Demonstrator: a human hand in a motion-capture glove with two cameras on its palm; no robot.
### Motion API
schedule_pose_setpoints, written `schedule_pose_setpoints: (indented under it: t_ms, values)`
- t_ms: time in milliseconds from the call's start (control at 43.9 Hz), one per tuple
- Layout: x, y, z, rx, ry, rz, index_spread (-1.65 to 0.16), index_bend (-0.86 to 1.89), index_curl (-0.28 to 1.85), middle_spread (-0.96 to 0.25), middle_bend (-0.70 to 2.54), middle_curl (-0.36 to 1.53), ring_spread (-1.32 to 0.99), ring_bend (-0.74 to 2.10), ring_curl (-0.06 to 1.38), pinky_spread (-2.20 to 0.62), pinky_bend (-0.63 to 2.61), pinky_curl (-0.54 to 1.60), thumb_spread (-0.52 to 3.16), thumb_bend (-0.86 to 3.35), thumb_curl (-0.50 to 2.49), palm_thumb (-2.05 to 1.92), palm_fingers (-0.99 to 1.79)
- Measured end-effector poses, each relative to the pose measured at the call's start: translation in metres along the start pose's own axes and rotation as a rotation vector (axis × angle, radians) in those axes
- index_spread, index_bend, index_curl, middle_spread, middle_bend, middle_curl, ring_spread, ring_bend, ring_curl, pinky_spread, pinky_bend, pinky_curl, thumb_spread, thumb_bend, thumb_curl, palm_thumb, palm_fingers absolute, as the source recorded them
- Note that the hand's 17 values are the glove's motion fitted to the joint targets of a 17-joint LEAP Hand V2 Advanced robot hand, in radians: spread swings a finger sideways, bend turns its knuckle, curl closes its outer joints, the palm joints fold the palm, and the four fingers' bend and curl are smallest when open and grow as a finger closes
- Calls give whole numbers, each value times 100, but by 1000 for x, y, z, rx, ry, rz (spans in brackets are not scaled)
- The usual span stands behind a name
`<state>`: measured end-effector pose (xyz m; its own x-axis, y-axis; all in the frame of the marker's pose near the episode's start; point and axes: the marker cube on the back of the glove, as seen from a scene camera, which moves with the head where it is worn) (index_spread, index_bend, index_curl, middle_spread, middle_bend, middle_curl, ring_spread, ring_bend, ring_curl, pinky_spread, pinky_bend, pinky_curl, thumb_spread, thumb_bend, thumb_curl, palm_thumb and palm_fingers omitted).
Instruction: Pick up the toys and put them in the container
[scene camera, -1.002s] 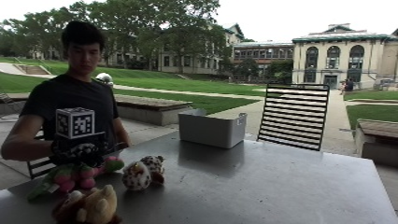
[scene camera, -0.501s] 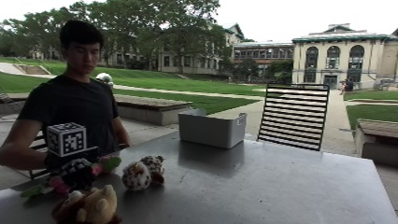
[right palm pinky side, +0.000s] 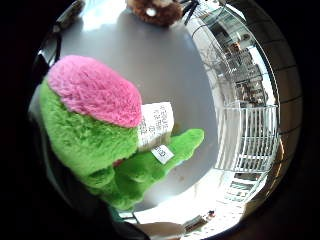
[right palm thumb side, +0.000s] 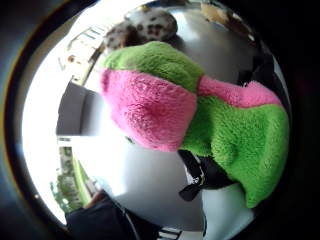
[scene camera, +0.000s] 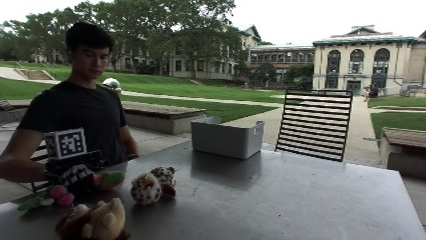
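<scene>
A green and pink plush toy (scene camera: 100, 181) lies near the table's left front corner, in front of the person. My gloved right hand (scene camera: 74, 175) sits on top of it, fingers curled over its body. The toy fills both palm views (right palm pinky side: 95, 130) (right palm thumb side: 200, 110), with a white tag on it. A white, brown-spotted plush toy (scene camera: 153, 186) (right palm thumb side: 150, 25) stands just to its right. A brown and yellow plush toy (scene camera: 93, 222) (right palm pinky side: 155, 10) lies at the front edge. The grey open container (scene camera: 226, 137) (right palm thumb side: 75, 110) stands at the table's far edge.
The grey table (scene camera: 299, 200) stretches wide to the right of the toys. A black slatted chair (scene camera: 314, 125) stands behind the far edge, right of the container. The person's bare left arm hangs beside the table.
My hand has come down from just above the green and pink toy onto it. The other toys and the container have not moved.
</scene>
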<state>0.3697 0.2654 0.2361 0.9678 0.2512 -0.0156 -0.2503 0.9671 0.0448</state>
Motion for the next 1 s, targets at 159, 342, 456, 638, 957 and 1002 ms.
schedule_pose_setpoints:
  t_ms: [159,342,456,638,957,1002]
  values:
    - [3,-6,-5,-46,-20,-11,-6,77,73,-23,86,65,-37,107,54,-48,61,39,119,40,41,87,147]
    - [1,-19,-8,-145,8,-34,-3,94,76,-7,84,62,-16,102,52,-29,66,40,123,52,47,102,137]
    - [-5,-21,-16,-219,-21,-11,-1,99,76,2,85,60,-7,100,50,-11,68,41,128,58,51,106,134]
    - [-35,-38,-64,-243,-27,-22,-2,97,77,-2,98,63,-17,113,51,-8,63,39,111,45,55,91,127]
    - [-142,-112,-233,-6,-61,-103,-12,68,79,-21,111,67,-33,129,55,-9,72,39,89,15,59,59,113]
    - [-157,-122,-247,13,-61,-117,-13,67,80,-22,111,67,-34,130,55,-9,73,39,88,14,61,59,113]
